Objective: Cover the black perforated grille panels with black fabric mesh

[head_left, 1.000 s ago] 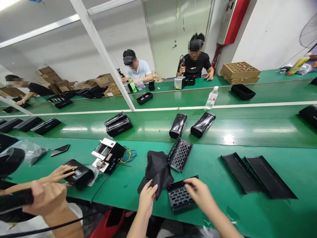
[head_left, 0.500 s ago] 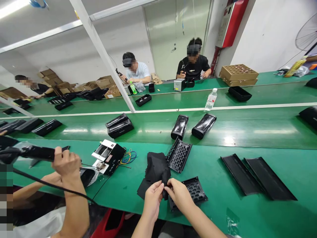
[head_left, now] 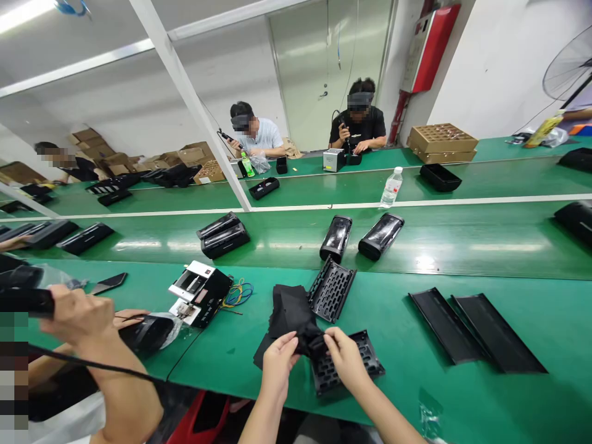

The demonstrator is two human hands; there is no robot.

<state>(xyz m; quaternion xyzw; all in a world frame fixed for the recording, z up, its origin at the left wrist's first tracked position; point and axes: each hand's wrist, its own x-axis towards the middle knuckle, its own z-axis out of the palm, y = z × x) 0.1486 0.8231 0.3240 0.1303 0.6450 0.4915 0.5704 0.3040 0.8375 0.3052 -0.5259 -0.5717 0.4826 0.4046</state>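
Observation:
Between my two hands a piece of black cloth [head_left: 311, 344] is stretched out, bunched in the middle. My left hand [head_left: 280, 357] pinches its left end, and my right hand [head_left: 345, 357] pinches the right end. Beneath and behind it lies a pile of black cloth pieces [head_left: 289, 308]. Under my right hand is a black slotted grille panel [head_left: 370, 357], partly hidden by the hand and cloth. A second slotted grille panel [head_left: 333, 290] leans beyond the cloth pile, near the belt edge.
Two plain black panels [head_left: 499, 333] lie to the right. Black speaker-like housings [head_left: 382, 235] rest on the green belt ahead. At left, a co-worker's hand [head_left: 81, 314] grips a black tool beside a white-and-black machine [head_left: 201, 293]. A water bottle [head_left: 391, 187] stands farther back.
My hands have moved apart, spreading the black cloth sideways between them. The co-worker's hand with the tool at left has moved lower and further left.

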